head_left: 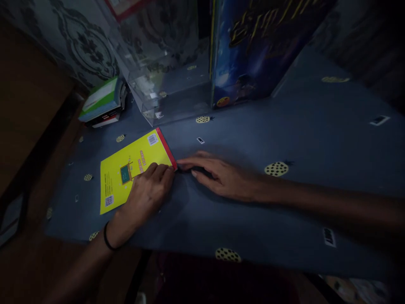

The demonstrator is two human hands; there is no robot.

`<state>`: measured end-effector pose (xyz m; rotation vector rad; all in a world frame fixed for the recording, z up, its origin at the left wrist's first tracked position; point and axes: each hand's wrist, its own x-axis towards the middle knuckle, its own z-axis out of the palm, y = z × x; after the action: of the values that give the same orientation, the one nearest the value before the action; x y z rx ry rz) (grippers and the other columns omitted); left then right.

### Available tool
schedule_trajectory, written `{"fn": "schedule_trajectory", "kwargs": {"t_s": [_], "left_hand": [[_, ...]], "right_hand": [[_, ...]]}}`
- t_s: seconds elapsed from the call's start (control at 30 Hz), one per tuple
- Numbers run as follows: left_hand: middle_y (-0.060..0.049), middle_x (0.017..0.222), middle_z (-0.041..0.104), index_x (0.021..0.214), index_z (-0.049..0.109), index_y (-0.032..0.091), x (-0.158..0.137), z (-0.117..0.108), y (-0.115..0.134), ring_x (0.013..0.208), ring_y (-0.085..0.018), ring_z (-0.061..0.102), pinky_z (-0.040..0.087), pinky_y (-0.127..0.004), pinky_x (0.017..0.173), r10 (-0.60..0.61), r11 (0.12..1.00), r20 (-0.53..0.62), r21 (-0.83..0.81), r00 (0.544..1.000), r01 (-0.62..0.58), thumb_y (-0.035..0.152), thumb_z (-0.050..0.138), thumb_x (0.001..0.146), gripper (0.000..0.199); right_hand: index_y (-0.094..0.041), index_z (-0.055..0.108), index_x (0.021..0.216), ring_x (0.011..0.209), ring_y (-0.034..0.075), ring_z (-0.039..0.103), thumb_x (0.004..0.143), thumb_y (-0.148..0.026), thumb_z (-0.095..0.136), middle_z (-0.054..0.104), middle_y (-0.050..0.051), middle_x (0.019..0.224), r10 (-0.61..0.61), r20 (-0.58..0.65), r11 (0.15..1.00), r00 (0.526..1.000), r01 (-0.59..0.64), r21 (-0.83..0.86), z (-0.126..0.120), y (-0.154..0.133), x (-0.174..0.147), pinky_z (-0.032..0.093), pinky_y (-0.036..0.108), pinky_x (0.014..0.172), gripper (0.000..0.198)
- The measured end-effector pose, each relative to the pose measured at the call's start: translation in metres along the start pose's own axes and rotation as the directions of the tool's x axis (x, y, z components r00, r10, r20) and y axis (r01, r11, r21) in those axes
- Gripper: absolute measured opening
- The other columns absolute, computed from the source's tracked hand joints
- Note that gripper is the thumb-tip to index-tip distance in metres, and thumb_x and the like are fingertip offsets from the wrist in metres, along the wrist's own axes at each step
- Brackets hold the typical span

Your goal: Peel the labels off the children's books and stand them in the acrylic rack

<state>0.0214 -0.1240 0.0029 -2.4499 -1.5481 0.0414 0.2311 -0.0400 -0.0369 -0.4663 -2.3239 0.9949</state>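
A thin yellow booklet [119, 173] with a red spine, barcode and small blackboard picture lies flat on the table. My left hand [148, 188], with a black band on the wrist, rests over the booklet's near right corner. Its fingers are curled and closed at the edge by the red spine; the thumb is mostly hidden. Just right of that corner is my right hand [210, 173], low over the cloth. Its fingers stretch toward the spine with the thumb apart, and nothing shows in its grasp. The fingertips come close to the corner; whether they touch it I cannot tell.
A blue-grey pineapple-print cloth [240, 147] covers the table. Behind the booklet stands a clear plastic organizer [180, 101], holding upright blue books [249, 71] on its right. A small stack of books [103, 103] lies at the far left. The table's near edge runs below my hands.
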Motion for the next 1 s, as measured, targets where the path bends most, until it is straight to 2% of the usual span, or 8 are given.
{"fn": "schedule_trajectory", "kwargs": {"t_s": [0.13, 0.23, 0.33, 0.53, 0.73, 1.0], "left_hand": [[-0.006, 0.087, 0.069, 0.095, 0.067, 0.018, 0.000, 0.000, -0.006, 0.080, -0.019, 0.064, 0.050, -0.030, 0.069, -0.099, 0.967, -0.095, -0.246, 0.991, 0.074, 0.022, 0.048, 0.103, 0.021], [-0.002, 0.083, 0.068, 0.094, 0.067, 0.019, 0.003, -0.001, -0.010, 0.076, -0.015, 0.064, 0.049, -0.027, 0.069, -0.216, 0.840, -0.055, -0.519, 0.975, 0.157, 0.021, 0.055, 0.099, 0.013], [0.000, 0.080, 0.068, 0.090, 0.068, 0.020, 0.005, -0.001, -0.012, 0.073, -0.013, 0.063, 0.050, -0.025, 0.069, -0.300, 0.727, 0.004, -0.647, 0.954, 0.231, 0.018, 0.061, 0.095, 0.009], [0.001, 0.076, 0.066, 0.086, 0.070, 0.020, 0.006, 0.001, -0.011, 0.068, -0.012, 0.061, 0.048, -0.024, 0.063, -0.345, 0.659, -0.005, -0.713, 0.939, 0.239, 0.017, 0.065, 0.091, 0.007], [0.002, 0.075, 0.065, 0.084, 0.068, 0.019, 0.007, -0.001, -0.010, 0.067, -0.011, 0.061, 0.049, -0.023, 0.063, -0.323, 0.665, -0.016, -0.715, 0.946, 0.215, 0.015, 0.064, 0.091, 0.009], [0.000, 0.076, 0.065, 0.084, 0.068, 0.019, 0.006, 0.001, -0.010, 0.069, -0.012, 0.061, 0.048, -0.024, 0.064, -0.316, 0.678, -0.027, -0.705, 0.948, 0.206, 0.015, 0.062, 0.092, 0.011]], "right_hand": [[-0.016, 0.065, 0.124, 0.098, 0.023, 0.057, 0.099, -0.014, 0.043, 0.067, 0.010, 0.099, -0.086, -0.043, 0.985, 0.995, 0.078, -0.152, 0.001, 0.009, 0.001, 0.051, 0.046, 0.094, 0.034], [-0.013, 0.066, 0.121, 0.094, 0.024, 0.052, 0.098, -0.012, 0.044, 0.065, 0.011, 0.098, -0.153, 0.026, 0.959, 0.988, 0.154, -0.239, -0.001, 0.014, 0.002, 0.050, 0.045, 0.091, 0.032], [-0.010, 0.063, 0.125, 0.096, 0.025, 0.050, 0.094, -0.010, 0.047, 0.064, 0.013, 0.103, -0.187, 0.082, 0.935, 0.979, 0.203, -0.292, 0.000, 0.016, 0.002, 0.049, 0.043, 0.087, 0.035], [-0.011, 0.057, 0.134, 0.099, 0.027, 0.048, 0.089, -0.006, 0.048, 0.062, 0.014, 0.111, -0.203, 0.106, 0.906, 0.973, 0.228, -0.357, 0.006, 0.017, 0.001, 0.047, 0.044, 0.086, 0.046], [-0.012, 0.057, 0.135, 0.101, 0.028, 0.050, 0.090, -0.008, 0.046, 0.062, 0.014, 0.114, -0.186, 0.117, 0.901, 0.976, 0.217, -0.376, 0.006, 0.016, 0.002, 0.047, 0.048, 0.088, 0.047], [-0.013, 0.057, 0.136, 0.100, 0.027, 0.050, 0.095, -0.010, 0.042, 0.063, 0.014, 0.113, -0.185, 0.125, 0.898, 0.975, 0.219, -0.382, 0.005, 0.015, 0.001, 0.049, 0.046, 0.086, 0.044]]}}
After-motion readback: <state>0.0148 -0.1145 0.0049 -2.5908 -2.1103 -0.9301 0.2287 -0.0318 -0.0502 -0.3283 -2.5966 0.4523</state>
